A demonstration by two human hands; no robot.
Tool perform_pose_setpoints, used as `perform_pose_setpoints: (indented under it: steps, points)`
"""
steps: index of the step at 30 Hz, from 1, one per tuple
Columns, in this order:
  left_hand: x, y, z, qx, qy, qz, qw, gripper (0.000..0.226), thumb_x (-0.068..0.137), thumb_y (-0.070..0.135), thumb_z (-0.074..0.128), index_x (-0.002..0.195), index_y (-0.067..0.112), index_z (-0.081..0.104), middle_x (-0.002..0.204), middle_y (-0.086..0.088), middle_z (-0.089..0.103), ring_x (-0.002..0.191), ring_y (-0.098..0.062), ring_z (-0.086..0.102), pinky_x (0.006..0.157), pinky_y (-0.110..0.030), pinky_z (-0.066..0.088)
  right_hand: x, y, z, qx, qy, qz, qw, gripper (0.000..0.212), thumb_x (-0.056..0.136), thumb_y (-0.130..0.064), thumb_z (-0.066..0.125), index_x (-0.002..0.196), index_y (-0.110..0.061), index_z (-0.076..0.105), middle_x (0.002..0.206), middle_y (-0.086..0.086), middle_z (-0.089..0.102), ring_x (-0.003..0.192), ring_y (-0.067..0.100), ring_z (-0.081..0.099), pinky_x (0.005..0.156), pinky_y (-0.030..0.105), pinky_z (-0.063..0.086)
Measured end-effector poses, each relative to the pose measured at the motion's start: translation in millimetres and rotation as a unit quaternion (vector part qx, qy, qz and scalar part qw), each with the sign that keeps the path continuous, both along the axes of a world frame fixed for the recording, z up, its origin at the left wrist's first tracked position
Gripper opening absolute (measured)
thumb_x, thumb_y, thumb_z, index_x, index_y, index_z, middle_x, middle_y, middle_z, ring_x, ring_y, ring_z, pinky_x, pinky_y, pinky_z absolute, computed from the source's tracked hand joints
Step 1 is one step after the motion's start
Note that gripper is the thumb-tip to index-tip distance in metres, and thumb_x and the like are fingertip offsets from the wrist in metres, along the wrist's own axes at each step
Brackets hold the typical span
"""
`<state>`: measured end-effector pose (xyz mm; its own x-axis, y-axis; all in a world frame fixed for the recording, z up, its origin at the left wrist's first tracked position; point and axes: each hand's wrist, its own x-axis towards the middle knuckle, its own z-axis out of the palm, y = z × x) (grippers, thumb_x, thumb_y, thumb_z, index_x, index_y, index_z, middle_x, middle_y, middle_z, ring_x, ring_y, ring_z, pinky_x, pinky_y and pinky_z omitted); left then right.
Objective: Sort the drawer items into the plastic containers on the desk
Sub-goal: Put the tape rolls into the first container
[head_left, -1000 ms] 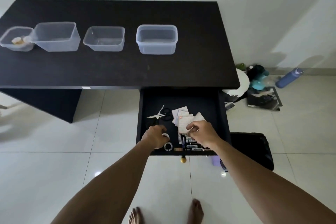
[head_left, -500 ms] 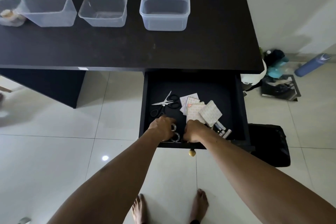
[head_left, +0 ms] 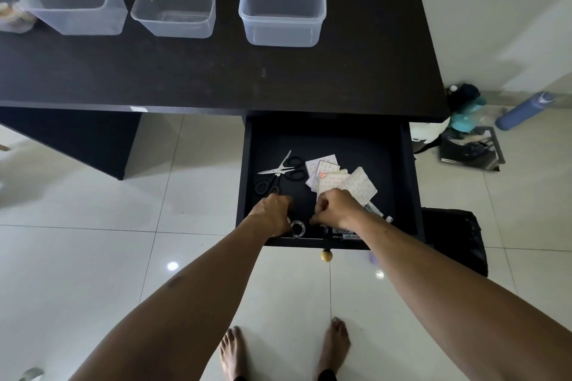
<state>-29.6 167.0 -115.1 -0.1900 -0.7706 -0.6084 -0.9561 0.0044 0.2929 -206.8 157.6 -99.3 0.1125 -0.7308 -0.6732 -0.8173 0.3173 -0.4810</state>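
The open black drawer [head_left: 408,182] holds two pairs of scissors [head_left: 278,171], a fan of pale paper packets [head_left: 332,175], a dark tape roll [head_left: 297,229] and black batteries [head_left: 344,233] along its front edge. My left hand [head_left: 274,213] is curled low at the front left, over a small white roll of which only an edge shows. My right hand [head_left: 335,209] is curled beside it, fingertips down near the batteries; what it holds is hidden. On the desk [head_left: 216,77] stand clear plastic containers: a tall one [head_left: 77,3], a shallow one [head_left: 175,11] and a square one [head_left: 282,14].
A further container [head_left: 14,8] at the desk's left edge holds something pale. The drawer's round knob [head_left: 326,255] sticks out at the front. A black bag [head_left: 455,241], a blue bottle [head_left: 523,110] and clutter lie on the tiled floor at right. My bare feet stand below.
My right hand has left the paper packets and come down to the drawer's front beside my left hand. My head has moved closer and tilted down.
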Motion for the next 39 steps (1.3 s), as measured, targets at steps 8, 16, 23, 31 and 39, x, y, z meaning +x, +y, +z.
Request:
perform_pose_setpoints:
  steps: [8,16,23,31,39]
  points:
    - [0.5,-1.3,-2.2,0.025,-0.042,0.002,0.999,0.032,0.084,0.024,0.067,0.114,0.012,0.069,0.121,-0.013,0.062,0.11,-0.033,0.064,0.088,-0.035,0.056,2.6,1.0,0.9,-0.013,-0.04,-0.018,0.999,0.026,0.074,-0.021,0.086,0.093,-0.015,0.069,0.08,0.002,0.07,0.073,0.016,0.071,0.067,0.026,0.056]
    - [-12.8,-4.0,-3.1,0.011,-0.087,-0.043,0.995,0.044,0.086,0.033,0.07,0.122,0.009,0.062,0.123,-0.014,0.062,0.115,-0.033,0.063,0.087,-0.038,0.054,8.4,2.9,12.8,0.017,-0.052,-0.041,0.998,0.028,0.072,-0.01,0.088,0.093,-0.008,0.069,0.069,0.004,0.068,0.042,0.004,0.061,0.042,0.017,0.044]
    - [-13.6,-1.5,-3.4,0.002,-0.088,-0.024,0.996,0.053,0.081,0.041,0.073,0.122,0.01,0.062,0.122,-0.013,0.063,0.115,-0.033,0.063,0.088,-0.038,0.054,2.6,5.8,6.7,0.006,-0.034,-0.032,0.999,0.032,0.067,-0.021,0.092,0.089,-0.016,0.069,0.08,0.005,0.069,0.057,0.012,0.061,0.051,0.021,0.046]
    - [-15.8,-1.8,0.8,0.004,-0.047,-0.019,0.999,0.041,0.081,0.032,0.072,0.117,0.015,0.065,0.118,-0.012,0.065,0.109,-0.032,0.064,0.085,-0.037,0.055,-6.2,9.9,8.2,0.003,-0.045,-0.045,0.998,0.029,0.07,-0.018,0.09,0.09,-0.015,0.07,0.079,0.005,0.068,0.059,0.011,0.064,0.052,0.017,0.047]
    - [-27.6,-0.9,-5.6,0.014,-0.047,-0.009,0.999,0.05,0.079,0.036,0.075,0.121,0.014,0.063,0.121,-0.014,0.062,0.114,-0.033,0.063,0.088,-0.038,0.054,-10.6,14.9,8.6,0.013,-0.045,-0.051,0.998,0.028,0.071,-0.015,0.088,0.092,-0.015,0.07,0.078,0.003,0.067,0.059,0.01,0.063,0.049,0.016,0.044]
